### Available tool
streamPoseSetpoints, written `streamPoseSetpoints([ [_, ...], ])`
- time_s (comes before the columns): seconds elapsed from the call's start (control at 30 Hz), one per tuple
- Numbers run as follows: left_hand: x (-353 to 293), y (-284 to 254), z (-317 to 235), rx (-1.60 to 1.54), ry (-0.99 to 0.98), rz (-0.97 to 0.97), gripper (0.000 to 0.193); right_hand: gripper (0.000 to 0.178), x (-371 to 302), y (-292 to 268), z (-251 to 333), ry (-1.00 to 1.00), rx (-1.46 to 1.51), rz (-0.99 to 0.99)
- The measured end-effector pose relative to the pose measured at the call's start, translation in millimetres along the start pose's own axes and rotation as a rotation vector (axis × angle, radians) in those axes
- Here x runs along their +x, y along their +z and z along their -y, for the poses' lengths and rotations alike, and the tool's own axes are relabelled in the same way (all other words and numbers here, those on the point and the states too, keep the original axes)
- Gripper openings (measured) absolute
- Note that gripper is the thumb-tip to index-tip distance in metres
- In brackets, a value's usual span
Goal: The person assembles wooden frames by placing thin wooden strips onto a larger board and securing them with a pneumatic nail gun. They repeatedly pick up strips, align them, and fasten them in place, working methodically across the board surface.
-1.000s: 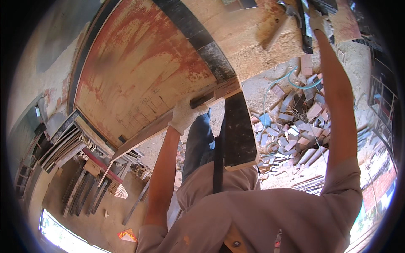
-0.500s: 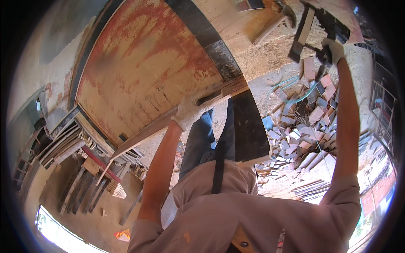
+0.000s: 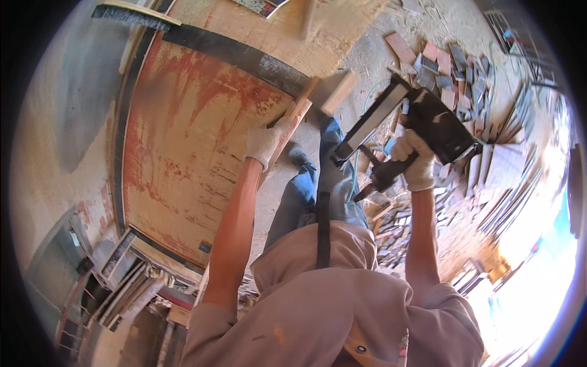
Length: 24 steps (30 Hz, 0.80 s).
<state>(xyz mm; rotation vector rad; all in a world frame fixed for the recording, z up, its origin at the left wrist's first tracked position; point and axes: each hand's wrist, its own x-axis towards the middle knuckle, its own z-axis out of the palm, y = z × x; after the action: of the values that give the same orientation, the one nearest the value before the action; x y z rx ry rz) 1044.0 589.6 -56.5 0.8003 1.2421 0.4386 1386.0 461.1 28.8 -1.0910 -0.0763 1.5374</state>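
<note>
My left hand (image 3: 263, 145), in a pale work glove, is closed round a long wooden strip (image 3: 296, 119) at the near edge of a worktable (image 3: 202, 122) with a red-stained top. In my gloved right hand (image 3: 416, 162) is a black nail gun (image 3: 441, 125), held by its handle in the air to the right of the table. Its long, pale-sided magazine points toward the table. A thin green air hose (image 3: 354, 177) runs below it. Near the strip's far end is a short wooden block (image 3: 340, 93), partly blurred.
Board offcuts (image 3: 449, 79) lie heaped on the floor at the right, with thin strips farther right. A brush (image 3: 131, 17) lies at the table's far left corner. Stacked wood (image 3: 131, 293) stands at the lower left beside the wall.
The nail gun has come from the far right inward and nearer my body. The strip under my left hand is angled more steeply, and the whole view has turned.
</note>
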Motion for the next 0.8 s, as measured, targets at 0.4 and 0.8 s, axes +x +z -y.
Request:
streamPoseSetpoints([
  [0.4,-9.8,13.7,-21.4,0.302,0.173,-0.216,0.038,0.034,-32.9,25.0,-150.5,0.165,0.151,0.080],
  [0.8,-11.3,6.6,-22.5,0.528,0.213,-0.164,0.040,0.035,-13.1,22.8,-183.5,0.281,0.371,0.200],
])
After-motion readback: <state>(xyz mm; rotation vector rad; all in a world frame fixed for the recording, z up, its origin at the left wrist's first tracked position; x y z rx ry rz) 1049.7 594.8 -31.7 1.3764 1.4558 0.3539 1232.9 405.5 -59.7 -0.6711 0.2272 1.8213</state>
